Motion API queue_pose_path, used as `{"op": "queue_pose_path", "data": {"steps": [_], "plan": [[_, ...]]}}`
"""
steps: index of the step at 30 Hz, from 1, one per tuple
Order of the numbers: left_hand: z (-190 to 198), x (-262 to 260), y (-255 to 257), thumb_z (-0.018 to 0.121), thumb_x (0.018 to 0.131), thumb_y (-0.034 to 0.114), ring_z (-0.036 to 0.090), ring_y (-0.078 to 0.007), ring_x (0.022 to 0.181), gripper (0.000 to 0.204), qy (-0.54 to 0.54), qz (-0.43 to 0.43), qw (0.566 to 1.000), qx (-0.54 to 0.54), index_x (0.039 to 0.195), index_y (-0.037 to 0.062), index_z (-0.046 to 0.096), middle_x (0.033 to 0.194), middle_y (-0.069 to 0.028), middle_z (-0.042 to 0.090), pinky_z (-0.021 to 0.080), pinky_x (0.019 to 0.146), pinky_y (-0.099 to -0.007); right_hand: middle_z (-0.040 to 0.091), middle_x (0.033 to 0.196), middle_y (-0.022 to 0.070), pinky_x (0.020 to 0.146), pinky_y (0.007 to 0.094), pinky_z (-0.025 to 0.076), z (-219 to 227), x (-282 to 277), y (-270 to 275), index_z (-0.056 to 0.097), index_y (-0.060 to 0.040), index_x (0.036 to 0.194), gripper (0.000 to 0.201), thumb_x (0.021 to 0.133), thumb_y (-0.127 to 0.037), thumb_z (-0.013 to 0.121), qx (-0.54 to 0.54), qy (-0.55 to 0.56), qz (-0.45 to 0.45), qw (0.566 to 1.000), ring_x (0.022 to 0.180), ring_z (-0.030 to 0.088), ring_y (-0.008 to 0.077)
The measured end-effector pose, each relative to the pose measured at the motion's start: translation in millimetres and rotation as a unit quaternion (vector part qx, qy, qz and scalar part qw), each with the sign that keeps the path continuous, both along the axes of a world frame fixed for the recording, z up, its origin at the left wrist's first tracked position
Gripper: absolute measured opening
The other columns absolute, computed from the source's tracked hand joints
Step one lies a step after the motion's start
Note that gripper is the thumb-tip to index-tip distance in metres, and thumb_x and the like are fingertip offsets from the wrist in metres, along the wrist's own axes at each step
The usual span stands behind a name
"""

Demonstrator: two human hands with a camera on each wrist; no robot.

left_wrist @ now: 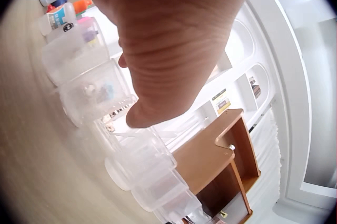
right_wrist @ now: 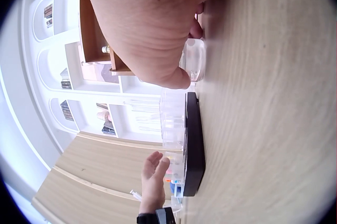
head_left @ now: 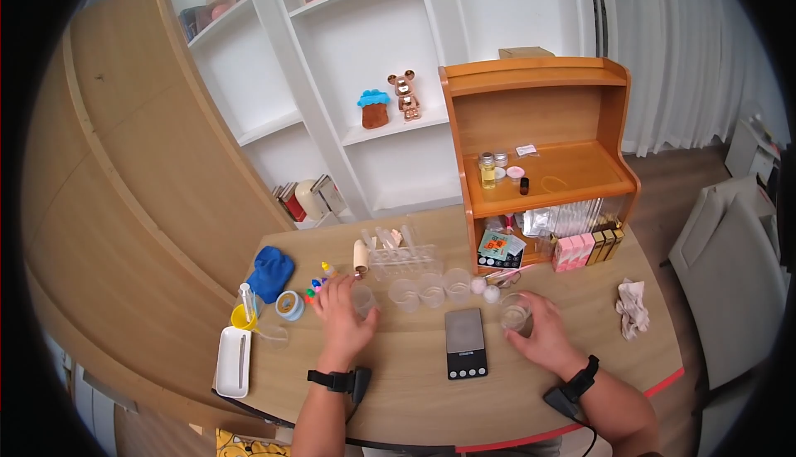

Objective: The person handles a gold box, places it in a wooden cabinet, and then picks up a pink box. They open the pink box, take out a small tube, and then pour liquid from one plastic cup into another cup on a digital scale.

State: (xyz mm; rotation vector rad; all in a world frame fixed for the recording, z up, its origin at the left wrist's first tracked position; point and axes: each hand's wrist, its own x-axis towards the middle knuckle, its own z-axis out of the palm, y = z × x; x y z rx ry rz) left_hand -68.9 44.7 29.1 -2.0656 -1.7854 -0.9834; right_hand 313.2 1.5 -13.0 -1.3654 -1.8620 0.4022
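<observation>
My right hand (head_left: 546, 334) holds a small clear plastic cup (head_left: 515, 314) on the table, thumb on its near side and fingers round the far side. In the right wrist view the cup (right_wrist: 195, 58) shows between thumb and fingers. My left hand (head_left: 342, 320) is beside another clear cup (head_left: 363, 299), its fingers loosely extended and the thumb apart from them. Between the hands lies a black digital scale (head_left: 464, 333) with a grey plate, nothing on it. Several more clear cups (head_left: 431, 290) stand in a row behind it.
A clear rack (head_left: 406, 264) with tubes stands behind the cups. At left are a blue cloth (head_left: 270, 273), a tape roll (head_left: 289, 305), a yellow funnel (head_left: 244, 317) and a white tray (head_left: 234, 363). A wooden shelf unit (head_left: 539, 117) stands back right; crumpled tissue (head_left: 633, 309) lies far right.
</observation>
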Motion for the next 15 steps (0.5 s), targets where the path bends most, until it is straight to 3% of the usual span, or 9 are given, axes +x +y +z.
{"op": "queue_pose_path", "data": {"steps": [4,6,8,10,12,14,15], "plan": [[40,28,-25,0.082,0.074,0.014,0.054,-0.0335,0.135,0.058,0.022,-0.033,0.997,0.064,0.129,0.0092,0.065,0.133,-0.0110,0.064,0.029,0.118,-0.0541,0.067,0.129,0.0191,0.110,0.0515,0.046,-1,1,-6,0.052,-0.0041,0.146,0.073,0.084,-0.023,0.086,-0.028,0.006,-0.005,1.000,0.124,0.060,0.0426],[71,61,-53,0.077,0.074,0.010,0.063,-0.0315,0.122,0.039,0.065,-0.136,0.981,0.125,0.112,0.0118,0.069,0.121,-0.0074,0.069,0.036,0.108,-0.0505,0.066,0.130,0.0195,0.109,0.0516,0.046,-3,1,-1,0.052,-0.0039,0.147,0.074,0.084,-0.023,0.086,-0.008,0.006,-0.001,1.000,0.125,0.060,0.0430],[89,91,-80,0.076,0.074,0.009,0.068,-0.0289,0.108,0.032,0.089,-0.252,0.952,0.147,0.106,0.0133,0.069,0.108,-0.0036,0.072,0.038,0.105,-0.0479,0.066,0.130,0.0199,0.109,0.0516,0.047,-3,0,1,0.051,-0.0037,0.147,0.074,0.084,-0.022,0.086,0.006,0.004,0.006,1.000,0.125,0.060,0.0434],[98,118,-98,0.074,0.075,0.011,0.071,-0.0267,0.101,0.026,0.095,-0.372,0.907,0.174,0.100,0.0142,0.069,0.104,-0.0014,0.074,0.044,0.095,-0.0448,0.065,0.130,0.0206,0.109,0.0521,0.047,-3,-1,1,0.051,-0.0036,0.148,0.074,0.084,-0.020,0.085,0.023,0.004,0.004,1.000,0.124,0.060,0.0441],[107,134,-119,0.073,0.078,0.012,0.072,-0.0263,0.104,0.021,0.163,-0.421,0.872,0.189,0.098,0.0144,0.072,0.107,-0.0022,0.077,0.050,0.089,-0.0443,0.065,0.131,0.0211,0.109,0.0521,0.047,-4,-1,1,0.051,-0.0037,0.148,0.074,0.084,-0.020,0.085,0.017,0.011,0.003,1.000,0.125,0.059,0.0444],[130,141,-142,0.067,0.100,0.006,0.073,-0.0286,0.112,0.028,0.146,-0.491,0.847,0.142,0.128,0.0041,0.072,0.125,-0.0122,0.073,0.059,0.095,-0.0384,0.063,0.132,0.0225,0.110,0.0523,0.046,-7,0,1,0.051,-0.0036,0.148,0.073,0.085,-0.019,0.085,0.023,0.018,0.006,1.000,0.125,0.059,0.0452],[131,149,-150,0.067,0.100,0.006,0.073,-0.0286,0.112,0.028,0.135,-0.495,0.849,0.128,0.128,0.0041,0.072,0.125,-0.0122,0.073,0.059,0.095,-0.0384,0.063,0.132,0.0225,0.110,0.0523,0.046,-9,2,2,0.051,-0.0036,0.148,0.073,0.085,-0.019,0.085,0.006,0.017,0.004,1.000,0.125,0.059,0.0452]]}}
